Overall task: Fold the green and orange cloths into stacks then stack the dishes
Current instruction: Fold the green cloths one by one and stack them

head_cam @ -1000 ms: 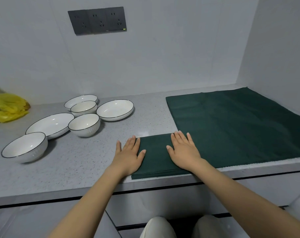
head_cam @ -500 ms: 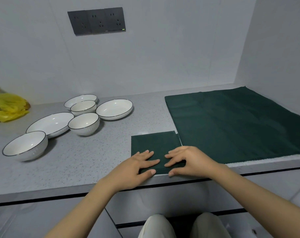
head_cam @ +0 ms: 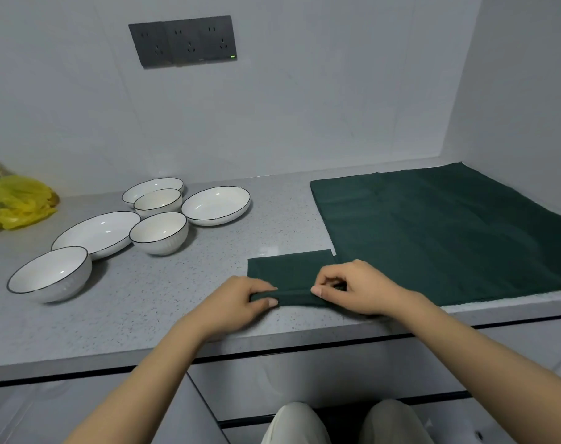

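A big green cloth (head_cam: 446, 232) fills the frame's right; six white dishes (head_cam: 96, 233) sit centre-left. Lower centre, your left hand (head_cam: 240, 302) and right hand (head_cam: 356, 288) pinch the folded cloth's (head_cam: 288, 270) near edge — seemingly lifted slightly.

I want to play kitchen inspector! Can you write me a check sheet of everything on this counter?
Surface: grey speckled countertop, dry-looking.
Job's things: small folded green cloth at the front edge; large green cloth spread flat at right; six white dishes at left, unstacked; orange cloth not seen.
Clutter: yellow plastic bag far left.
Grippers: left hand and right hand pinch the small cloth's near edge.
Cables: nothing seen.
Surroundings: dark wall sockets, grey walls, drawers below.
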The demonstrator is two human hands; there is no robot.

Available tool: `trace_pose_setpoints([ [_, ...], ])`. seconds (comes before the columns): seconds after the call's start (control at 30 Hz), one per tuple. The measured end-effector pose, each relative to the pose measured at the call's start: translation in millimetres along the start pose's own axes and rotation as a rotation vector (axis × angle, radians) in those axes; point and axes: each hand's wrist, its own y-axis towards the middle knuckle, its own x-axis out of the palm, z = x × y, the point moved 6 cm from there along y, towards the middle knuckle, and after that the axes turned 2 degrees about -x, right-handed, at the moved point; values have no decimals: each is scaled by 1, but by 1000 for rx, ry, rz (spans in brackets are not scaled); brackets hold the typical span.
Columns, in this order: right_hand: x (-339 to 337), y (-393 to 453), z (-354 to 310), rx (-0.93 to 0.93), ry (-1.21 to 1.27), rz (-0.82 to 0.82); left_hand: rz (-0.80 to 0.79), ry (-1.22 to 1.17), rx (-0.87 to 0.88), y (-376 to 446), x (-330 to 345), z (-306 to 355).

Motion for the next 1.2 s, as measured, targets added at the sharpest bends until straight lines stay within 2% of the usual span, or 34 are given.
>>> trace_pose_setpoints([
  [0.13,-6,9,10,112,-45,-72,155,-99,-140,12,-19,-14],
  [0.27,-12,22,32,264,127,76,390,-163,-274,18,-23,-29],
  [0.4,-11,38,40,387,24,162,550,-3,-341,25,-23,-29],
  [0.5,-2,46,44,456,-84,161,571,162,-392,34,-18,-28],
  [0.73,14,58,42,542,-359,257,538,298,-517,51,-14,-40],
  [0.9,21,64,42,552,-519,271,544,335,-563,51,-9,-49],
  [1.03,24,66,42,483,-521,369,564,313,-534,54,-6,-55],
  [1.1,24,68,39,333,-533,479,601,255,-466,55,-6,-55],
  [1.2,28,71,37,181,-543,516,662,329,-260,56,-8,-38],
])
